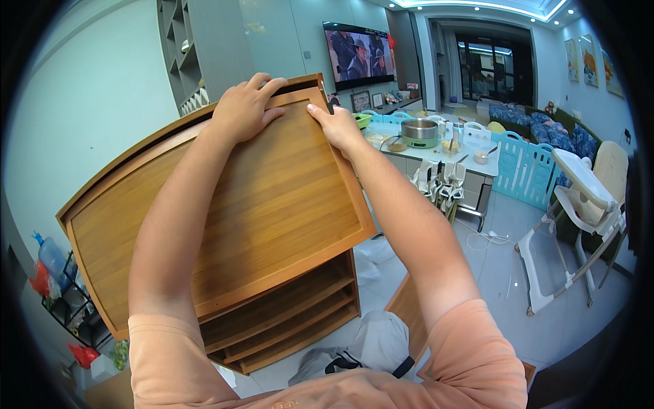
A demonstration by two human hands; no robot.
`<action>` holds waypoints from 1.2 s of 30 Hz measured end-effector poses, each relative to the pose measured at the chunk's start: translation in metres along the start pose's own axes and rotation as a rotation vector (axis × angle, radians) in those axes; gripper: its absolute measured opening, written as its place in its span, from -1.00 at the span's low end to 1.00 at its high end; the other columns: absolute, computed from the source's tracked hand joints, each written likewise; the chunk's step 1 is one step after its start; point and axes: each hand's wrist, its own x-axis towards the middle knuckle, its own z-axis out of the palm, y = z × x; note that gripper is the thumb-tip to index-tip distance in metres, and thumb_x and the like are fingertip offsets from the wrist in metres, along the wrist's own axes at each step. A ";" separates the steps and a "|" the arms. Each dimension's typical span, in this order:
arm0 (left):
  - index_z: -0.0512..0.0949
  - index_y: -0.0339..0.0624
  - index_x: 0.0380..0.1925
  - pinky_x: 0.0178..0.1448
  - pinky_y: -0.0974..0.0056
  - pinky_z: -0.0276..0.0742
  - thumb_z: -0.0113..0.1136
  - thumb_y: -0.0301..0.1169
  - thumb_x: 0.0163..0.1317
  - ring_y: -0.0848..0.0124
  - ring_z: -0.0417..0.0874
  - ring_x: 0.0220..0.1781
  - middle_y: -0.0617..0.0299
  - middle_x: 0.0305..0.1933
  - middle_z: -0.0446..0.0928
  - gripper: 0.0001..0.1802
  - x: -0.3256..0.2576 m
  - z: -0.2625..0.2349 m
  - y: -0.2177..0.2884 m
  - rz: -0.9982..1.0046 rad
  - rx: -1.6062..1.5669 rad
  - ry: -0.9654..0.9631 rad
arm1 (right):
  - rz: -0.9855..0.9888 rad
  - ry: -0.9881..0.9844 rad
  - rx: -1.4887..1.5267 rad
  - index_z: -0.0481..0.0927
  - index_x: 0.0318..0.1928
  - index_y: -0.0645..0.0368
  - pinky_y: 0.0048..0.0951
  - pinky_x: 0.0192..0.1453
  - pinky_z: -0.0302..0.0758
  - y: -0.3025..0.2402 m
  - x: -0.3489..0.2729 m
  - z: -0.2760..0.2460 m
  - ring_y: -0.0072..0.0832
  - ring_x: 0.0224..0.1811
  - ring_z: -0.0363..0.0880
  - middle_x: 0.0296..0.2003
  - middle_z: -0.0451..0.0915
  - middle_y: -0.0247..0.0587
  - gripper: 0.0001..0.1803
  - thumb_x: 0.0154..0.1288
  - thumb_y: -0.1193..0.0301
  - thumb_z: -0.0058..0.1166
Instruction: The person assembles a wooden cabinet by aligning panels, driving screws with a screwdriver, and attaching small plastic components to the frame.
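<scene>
A wide wooden panel (272, 204) with a raised rim lies flat on top of a wooden shelf unit (293, 320). My left hand (246, 105) rests over the panel's far edge, fingers curled over the rim. My right hand (338, 125) grips the panel's far right corner, thumb on the top face. Both forearms reach forward over the panel, in peach sleeves. Slatted shelves show below the panel's front edge.
To the right stands a white table (477, 163) with a metal pot (419, 129) and bowls, blue baby fencing (524, 167), and a white high chair (579, 218). A wall screen (360, 54) hangs ahead. A loose wooden board (409, 310) and a grey bag (371, 344) lie on the floor.
</scene>
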 end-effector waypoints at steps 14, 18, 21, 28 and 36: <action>0.29 0.21 0.17 0.12 0.14 0.38 0.04 -0.09 0.19 0.14 0.45 0.08 0.18 0.24 0.22 -0.48 0.056 0.005 0.008 0.240 -0.074 -0.295 | -0.069 0.105 -0.082 0.20 0.02 0.37 -0.45 -0.13 0.47 -0.010 -0.012 0.003 -0.38 -0.13 0.52 -0.14 0.50 0.06 -0.30 0.14 0.03 0.11; 0.31 0.22 0.16 0.11 0.13 0.38 0.06 -0.09 0.17 0.12 0.47 0.04 0.18 0.21 0.24 -0.48 0.067 -0.003 0.008 0.240 -0.043 -0.426 | -0.065 0.087 -0.043 0.20 0.02 0.38 -0.46 -0.15 0.48 -0.003 -0.005 0.003 -0.39 -0.13 0.52 -0.12 0.48 0.07 -0.29 0.13 0.05 0.14; 0.30 0.22 0.16 0.08 0.12 0.39 0.08 -0.10 0.16 0.12 0.48 0.00 0.17 0.17 0.27 -0.47 0.076 -0.009 0.010 0.258 -0.032 -0.521 | -0.054 0.099 -0.049 0.20 0.02 0.40 -0.45 -0.14 0.48 -0.003 0.004 0.001 -0.37 -0.14 0.52 -0.11 0.48 0.07 -0.29 0.12 0.06 0.15; 0.29 0.20 0.17 0.04 0.12 0.40 0.02 -0.26 0.05 0.12 0.49 -0.05 0.11 0.05 0.34 -0.42 0.081 -0.008 0.004 0.255 -0.053 -0.503 | -0.005 -0.029 0.112 0.20 0.03 0.44 -0.39 -0.19 0.51 -0.018 0.004 -0.002 -0.36 -0.16 0.53 -0.13 0.47 0.07 -0.26 0.11 0.06 0.15; 0.31 0.18 0.11 -0.12 0.10 0.46 -0.01 -0.29 0.04 0.13 0.53 -0.17 0.12 -0.07 0.40 -0.47 0.081 -0.014 0.008 0.358 0.038 -0.477 | 0.049 -0.047 0.085 0.23 0.01 0.43 -0.37 -0.20 0.51 -0.024 -0.001 -0.004 -0.35 -0.16 0.53 -0.13 0.47 0.09 -0.25 0.08 0.02 0.17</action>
